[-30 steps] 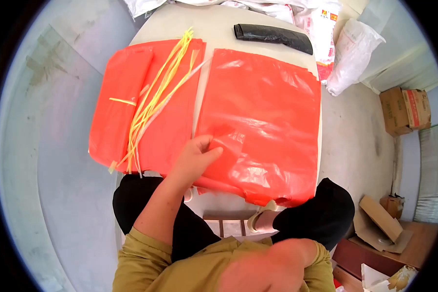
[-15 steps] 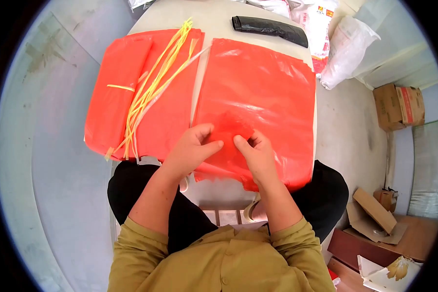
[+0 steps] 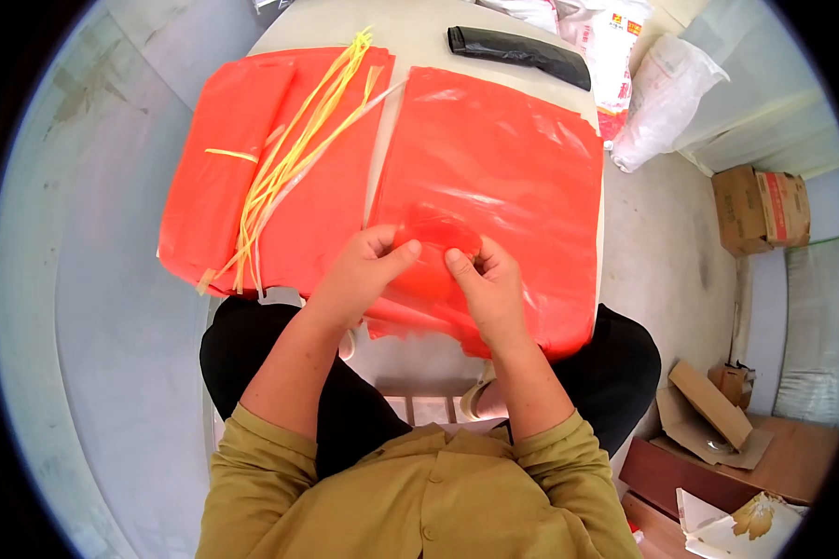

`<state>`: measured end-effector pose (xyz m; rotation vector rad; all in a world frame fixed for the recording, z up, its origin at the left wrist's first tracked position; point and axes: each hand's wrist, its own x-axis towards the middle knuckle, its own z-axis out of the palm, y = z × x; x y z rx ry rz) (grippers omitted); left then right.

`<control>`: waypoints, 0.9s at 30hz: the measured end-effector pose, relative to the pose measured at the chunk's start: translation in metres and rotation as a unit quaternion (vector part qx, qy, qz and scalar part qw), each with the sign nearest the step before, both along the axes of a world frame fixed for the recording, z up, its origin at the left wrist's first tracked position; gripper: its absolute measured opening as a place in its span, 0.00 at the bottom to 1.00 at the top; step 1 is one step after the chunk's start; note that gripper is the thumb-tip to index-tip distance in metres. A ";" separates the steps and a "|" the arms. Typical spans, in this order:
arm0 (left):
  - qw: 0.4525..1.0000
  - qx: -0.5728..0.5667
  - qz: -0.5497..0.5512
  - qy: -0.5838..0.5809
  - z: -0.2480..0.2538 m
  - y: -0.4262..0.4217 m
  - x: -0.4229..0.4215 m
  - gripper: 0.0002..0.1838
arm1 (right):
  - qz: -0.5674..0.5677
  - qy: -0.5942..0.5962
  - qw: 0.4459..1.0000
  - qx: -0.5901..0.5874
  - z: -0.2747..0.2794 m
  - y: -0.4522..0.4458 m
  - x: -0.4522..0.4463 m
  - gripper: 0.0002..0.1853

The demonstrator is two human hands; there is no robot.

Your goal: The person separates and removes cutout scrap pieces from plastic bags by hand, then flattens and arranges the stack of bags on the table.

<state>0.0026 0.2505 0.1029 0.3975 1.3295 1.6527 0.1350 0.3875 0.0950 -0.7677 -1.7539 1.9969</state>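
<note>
Directly before me on the table lies a flat stack of red plastic bags (image 3: 499, 158), glossy and creased. My left hand (image 3: 364, 270) pinches a red plastic bag (image 3: 433, 270) at the stack's near side, thumb against the fingers. On the same bag's right part, my right hand (image 3: 489, 284) is closed in a pinch too. Between both hands the film is bunched and lifted a little. Left of this stack sits a second pile of red plastic (image 3: 331, 205), with a folded red bundle (image 3: 219, 177) upon it. Several yellow ties (image 3: 284, 177) lie lengthwise across that pile.
A black plastic roll (image 3: 522, 58) rests at the table's far right. White sacks (image 3: 667, 102) stand on the floor beyond it. To the right are a cardboard box (image 3: 760, 210) and an opened carton (image 3: 708, 410). A pale wall (image 3: 112, 279) rises on the left.
Both hands have shifted slightly away from my body, still pinching the red film. The bunched part between them has changed shape. The piles and ties stay put.
</note>
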 end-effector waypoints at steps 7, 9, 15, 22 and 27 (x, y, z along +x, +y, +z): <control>0.999 -0.036 0.011 0.034 -0.006 -0.001 -0.004 0.11 | -0.016 0.045 0.999 -0.006 0.014 -0.011 0.000 0.07; 0.997 -0.058 0.015 0.042 -0.009 -0.002 -0.006 0.11 | -0.033 0.034 0.999 -0.005 0.012 -0.013 0.000 0.07; 0.998 -0.037 0.042 0.004 -0.018 0.000 -0.006 0.09 | 0.034 0.024 0.994 0.100 -0.002 -0.003 0.017 0.05; 0.998 -0.034 0.037 -0.026 -0.016 0.001 -0.005 0.09 | 0.239 0.035 0.962 0.131 0.019 0.005 0.032 0.03; 0.999 -0.021 0.038 -0.028 -0.012 0.003 -0.003 0.09 | 0.187 0.038 0.977 0.093 0.012 0.003 0.032 0.05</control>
